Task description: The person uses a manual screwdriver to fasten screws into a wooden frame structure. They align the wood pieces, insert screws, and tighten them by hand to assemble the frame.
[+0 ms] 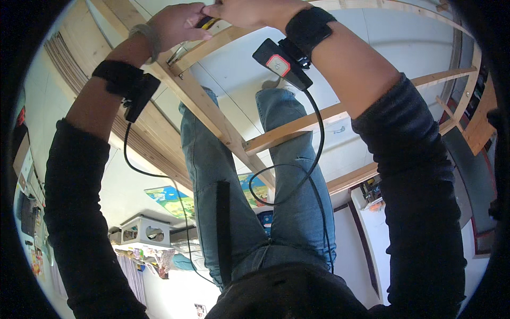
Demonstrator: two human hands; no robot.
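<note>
At the top of the head view my two hands meet over the light timber frame. My left hand is closed around a black-and-yellow handled tool; only a short piece of it shows, so its kind is unclear. My right hand comes in from the right with its fingers closed, their tips touching the left hand beside that tool. Whatever those right fingers pinch is hidden. Below the hands, a wooden beam runs between my legs, with a crossbar joined to it.
Stacked wooden boards lie along the left of the frame. A black cable loops from a box on my right wrist past my jeans. A colourful mat and a white box with round openings lie beyond.
</note>
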